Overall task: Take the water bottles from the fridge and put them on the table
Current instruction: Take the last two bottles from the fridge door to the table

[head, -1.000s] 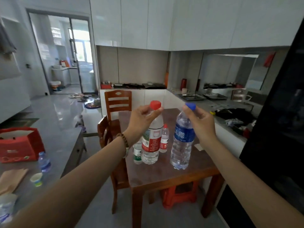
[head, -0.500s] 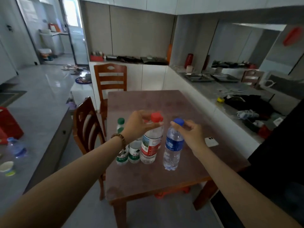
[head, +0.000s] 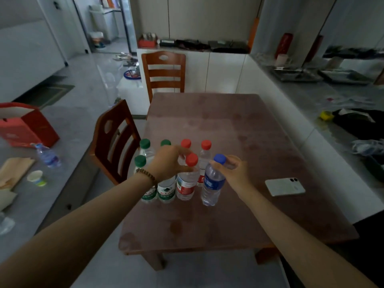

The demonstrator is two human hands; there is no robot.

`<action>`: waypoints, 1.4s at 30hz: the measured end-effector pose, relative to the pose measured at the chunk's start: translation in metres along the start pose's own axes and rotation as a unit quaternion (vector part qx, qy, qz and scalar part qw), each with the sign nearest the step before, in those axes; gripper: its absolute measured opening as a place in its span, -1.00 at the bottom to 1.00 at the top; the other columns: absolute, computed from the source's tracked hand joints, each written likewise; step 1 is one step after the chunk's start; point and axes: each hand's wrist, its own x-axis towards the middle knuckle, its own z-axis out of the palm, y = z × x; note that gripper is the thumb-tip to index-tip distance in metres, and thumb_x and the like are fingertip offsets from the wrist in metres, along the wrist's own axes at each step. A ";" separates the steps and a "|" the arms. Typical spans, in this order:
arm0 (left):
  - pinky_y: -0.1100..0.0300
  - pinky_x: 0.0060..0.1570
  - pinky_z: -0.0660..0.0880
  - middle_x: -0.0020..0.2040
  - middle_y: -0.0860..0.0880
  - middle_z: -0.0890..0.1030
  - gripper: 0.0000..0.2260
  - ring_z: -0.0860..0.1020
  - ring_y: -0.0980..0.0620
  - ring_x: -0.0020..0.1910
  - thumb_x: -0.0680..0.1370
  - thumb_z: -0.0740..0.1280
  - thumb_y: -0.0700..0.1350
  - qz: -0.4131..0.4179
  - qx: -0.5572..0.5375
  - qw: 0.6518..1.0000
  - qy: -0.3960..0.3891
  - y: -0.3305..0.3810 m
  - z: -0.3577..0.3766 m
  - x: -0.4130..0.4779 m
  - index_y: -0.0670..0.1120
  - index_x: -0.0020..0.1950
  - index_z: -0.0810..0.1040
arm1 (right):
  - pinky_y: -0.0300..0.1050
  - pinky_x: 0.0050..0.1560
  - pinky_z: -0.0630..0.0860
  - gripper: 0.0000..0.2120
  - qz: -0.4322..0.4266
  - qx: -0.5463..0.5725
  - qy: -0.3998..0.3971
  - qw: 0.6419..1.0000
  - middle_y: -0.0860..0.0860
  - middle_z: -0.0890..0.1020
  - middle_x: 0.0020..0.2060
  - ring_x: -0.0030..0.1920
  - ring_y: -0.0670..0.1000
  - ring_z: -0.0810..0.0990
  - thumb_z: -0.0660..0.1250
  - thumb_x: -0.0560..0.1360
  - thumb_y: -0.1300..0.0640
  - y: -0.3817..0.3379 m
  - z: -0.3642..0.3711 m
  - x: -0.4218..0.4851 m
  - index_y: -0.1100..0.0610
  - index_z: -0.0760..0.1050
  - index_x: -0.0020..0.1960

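Note:
On the brown wooden table (head: 228,129) a group of water bottles stands near its left front part. My left hand (head: 170,161) grips the neck of a red-capped bottle (head: 186,183) that rests on the table top. My right hand (head: 232,171) holds a blue-capped bottle (head: 213,186) by its neck, just right of the red one, its base on the table. Behind and to the left stand three green-capped bottles (head: 144,144) and two more red-capped bottles (head: 205,145). The fridge is not in view.
A white phone (head: 284,187) lies on the table to the right. Two wooden chairs (head: 116,140) stand at the table's left and far side. A grey counter on the left holds a red box (head: 27,125), a small bottle (head: 48,155) and a cup (head: 37,178). Another cluttered counter runs along the right.
Both bottles came down from mid-air onto the table beside the standing group. My view has tilted down and moved closer to the table.

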 end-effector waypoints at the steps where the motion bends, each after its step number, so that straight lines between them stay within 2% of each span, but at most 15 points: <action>1: 0.19 -0.02 0.51 0.03 0.03 0.65 -0.59 0.57 0.09 -0.06 0.34 0.48 0.11 -0.002 0.009 1.000 -0.007 -0.001 0.003 0.001 -0.03 0.13 0.60 | -0.20 -0.04 0.55 -0.66 -0.005 -0.004 -0.004 1.000 -0.09 0.60 -0.10 -0.03 -0.07 0.59 0.53 0.31 0.06 0.002 0.001 0.001 0.17 0.62 0.04; 3: 0.10 0.06 0.53 0.09 0.00 0.65 -0.58 0.60 0.03 0.01 0.35 0.48 0.10 -0.008 0.016 1.000 -0.017 -0.003 0.007 0.003 -0.03 0.15 0.59 | -0.38 -0.14 0.47 -0.67 -0.013 -0.006 -0.015 1.000 -0.14 0.59 -0.14 -0.07 -0.13 0.56 0.52 0.32 0.08 0.004 0.004 0.003 0.17 0.61 0.04; 5: 0.10 0.06 0.53 0.08 -0.01 0.65 -0.60 0.60 0.02 -0.01 0.36 0.49 0.05 -0.011 0.026 0.999 -0.028 -0.004 0.008 0.003 -0.04 0.15 0.58 | -0.43 -0.16 0.42 -0.68 -0.014 0.003 -0.026 1.000 -0.16 0.58 -0.14 -0.08 -0.15 0.55 0.52 0.32 0.08 0.004 0.006 0.005 0.15 0.61 0.04; 10: 0.13 0.02 0.55 0.02 -0.01 0.67 -0.62 0.60 0.05 -0.05 0.37 0.48 0.01 -0.036 0.035 0.998 -0.034 -0.014 0.011 0.006 -0.04 0.16 0.58 | -0.28 -0.09 0.47 -0.70 -0.009 0.012 -0.026 1.000 -0.12 0.60 -0.14 -0.06 -0.10 0.57 0.54 0.30 0.07 0.006 0.015 0.010 0.11 0.62 0.00; 16: 0.06 0.06 0.55 0.03 -0.01 0.67 -0.63 0.61 0.04 -0.04 0.39 0.47 0.03 -0.041 0.029 0.997 -0.058 -0.021 0.019 0.010 -0.04 0.15 0.58 | -0.25 -0.04 0.47 -0.70 0.006 0.025 -0.031 0.999 -0.07 0.60 -0.10 -0.03 -0.06 0.56 0.53 0.31 0.10 0.008 0.025 0.004 0.10 0.60 0.01; 21: 0.05 0.06 0.55 0.04 0.00 0.66 -0.62 0.60 0.03 -0.02 0.39 0.46 0.04 -0.049 0.024 0.997 -0.062 -0.025 0.020 0.014 -0.02 0.16 0.57 | -0.23 -0.03 0.48 -0.77 0.002 0.036 -0.037 0.999 -0.06 0.61 -0.10 -0.03 -0.06 0.56 0.52 0.32 0.11 0.007 0.027 0.004 0.01 0.56 -0.06; 25: 0.08 0.07 0.56 0.03 0.01 0.67 -0.65 0.61 0.07 -0.03 0.40 0.46 0.03 -0.054 0.004 0.995 -0.087 -0.028 0.016 0.018 -0.04 0.14 0.58 | -0.28 0.00 0.48 -0.71 0.002 0.030 -0.030 0.999 -0.02 0.62 -0.04 -0.01 -0.07 0.57 0.50 0.36 0.11 0.007 0.033 0.004 0.12 0.58 0.06; 29: 0.10 0.07 0.54 0.07 0.02 0.65 -0.64 0.59 0.07 0.00 0.43 0.41 0.07 -0.058 0.010 0.995 -0.086 -0.030 0.015 0.015 0.00 0.19 0.54 | -0.35 -0.01 0.46 -0.66 -0.010 0.016 -0.026 0.999 0.00 0.62 0.01 0.00 -0.07 0.57 0.48 0.37 0.09 0.008 0.037 0.002 0.13 0.56 0.12; 34: 0.05 0.09 0.52 0.12 -0.02 0.60 -0.59 0.56 0.01 0.05 0.47 0.36 0.08 -0.043 0.037 0.996 -0.065 -0.027 0.019 0.011 0.03 0.29 0.44 | -0.10 0.15 0.52 -0.66 0.005 0.013 -0.035 0.999 0.01 0.63 0.06 0.09 -0.01 0.57 0.47 0.38 0.06 0.007 0.036 -0.001 0.09 0.54 0.12; 37: 0.07 0.14 0.49 0.18 -0.03 0.58 -0.54 0.54 -0.01 0.12 0.47 0.36 0.07 -0.040 0.026 0.997 -0.060 -0.025 0.018 0.010 0.02 0.34 0.39 | -0.12 0.16 0.46 -0.66 0.034 0.013 -0.054 0.998 0.00 0.59 0.11 0.19 0.03 0.54 0.45 0.41 0.07 0.000 0.035 -0.003 0.06 0.49 0.15; 42: 0.11 0.23 0.41 0.29 -0.03 0.51 -0.57 0.47 -0.01 0.25 0.49 0.36 0.01 -0.001 -0.018 0.999 -0.033 -0.021 0.009 0.003 -0.02 0.34 0.41 | -0.11 0.26 0.38 -0.41 0.058 -0.050 -0.029 0.997 0.02 0.41 0.37 0.36 0.04 0.39 0.35 0.46 -0.08 -0.010 0.019 -0.022 0.08 0.29 0.41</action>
